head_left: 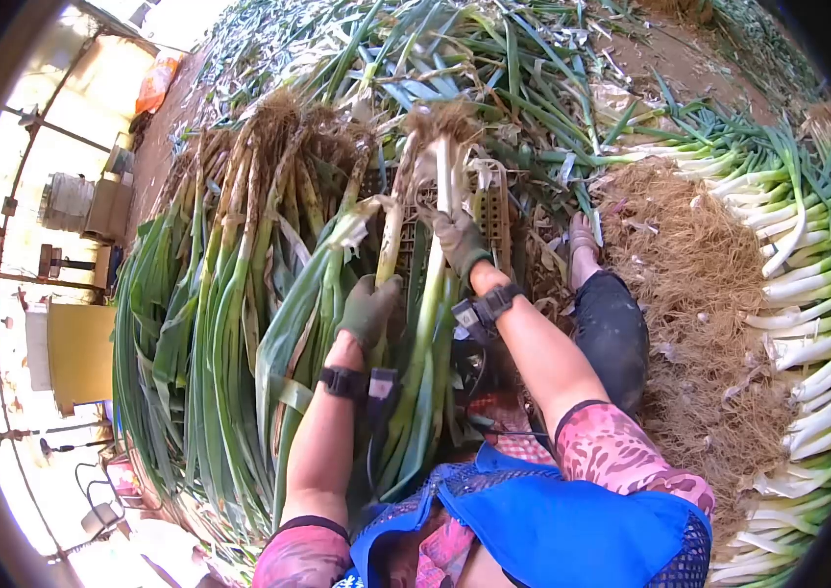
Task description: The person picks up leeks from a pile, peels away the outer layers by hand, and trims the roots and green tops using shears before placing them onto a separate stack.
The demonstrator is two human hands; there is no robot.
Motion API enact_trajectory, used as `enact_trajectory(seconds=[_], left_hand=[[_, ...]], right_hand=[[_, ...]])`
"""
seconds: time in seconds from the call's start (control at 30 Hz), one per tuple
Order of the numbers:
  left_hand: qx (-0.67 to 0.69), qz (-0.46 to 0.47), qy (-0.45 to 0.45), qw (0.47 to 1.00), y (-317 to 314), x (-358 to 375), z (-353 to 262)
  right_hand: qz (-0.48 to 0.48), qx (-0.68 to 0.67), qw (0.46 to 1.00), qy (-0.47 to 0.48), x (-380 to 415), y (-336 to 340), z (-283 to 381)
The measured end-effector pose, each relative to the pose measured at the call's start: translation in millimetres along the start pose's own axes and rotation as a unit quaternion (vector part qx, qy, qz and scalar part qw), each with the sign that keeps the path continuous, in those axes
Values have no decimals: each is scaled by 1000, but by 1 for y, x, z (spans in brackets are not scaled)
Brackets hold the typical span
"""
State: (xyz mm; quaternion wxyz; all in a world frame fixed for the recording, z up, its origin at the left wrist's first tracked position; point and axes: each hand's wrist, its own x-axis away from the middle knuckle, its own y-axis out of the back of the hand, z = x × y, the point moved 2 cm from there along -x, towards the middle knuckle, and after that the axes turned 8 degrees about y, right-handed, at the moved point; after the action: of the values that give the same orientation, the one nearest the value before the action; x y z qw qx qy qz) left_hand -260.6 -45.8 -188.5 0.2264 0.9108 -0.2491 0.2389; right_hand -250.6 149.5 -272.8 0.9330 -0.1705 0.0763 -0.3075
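Note:
My right hand (460, 240), in a dark glove, is closed around the white shank of a long green onion (445, 178). Its brown roots point away from me and its leaves trail back toward my lap. Lower and to the left, my gloved left hand (371, 309) is closed at a second green onion (392, 235), which has brownish outer skin; the fingers are partly hidden. A thick pile of unpeeled green onions (229, 284) lies beside my left hand, roots at the far end. Behind the stalks a brown plastic crate (494, 211) shows in part.
On the right, peeled green onions (812, 323) lie in a long row beside a heap of cut roots and skins (695, 323). Loose leaves (415, 49) cover the ground ahead. My bent leg (611, 333) is right of the crate. A yellow box (82, 353) stands far left.

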Motion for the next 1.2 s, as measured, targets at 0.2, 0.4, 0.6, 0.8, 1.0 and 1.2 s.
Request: enact_trajectory(seconds=[0.2,0.4,0.6,0.8,1.0,1.2], left_hand=[[-278,-26,76,957,-8,-36,41],[-165,26,37,985,-8,-36,45],[-199,45,-15,979,9,45,36],[-114,-4,15,993,16,5,12],[-271,75,79,956,13,1,24],[-459,115,33,880,33,73,16]], right_hand=[[94,254,953,-136,22,7,-31],[-1,190,981,-32,75,-40,20],[-206,169,963,42,-56,42,11],[-79,308,948,-28,-36,22,0],[67,409,899,-140,15,31,-6],[112,620,763,-146,124,69,103]])
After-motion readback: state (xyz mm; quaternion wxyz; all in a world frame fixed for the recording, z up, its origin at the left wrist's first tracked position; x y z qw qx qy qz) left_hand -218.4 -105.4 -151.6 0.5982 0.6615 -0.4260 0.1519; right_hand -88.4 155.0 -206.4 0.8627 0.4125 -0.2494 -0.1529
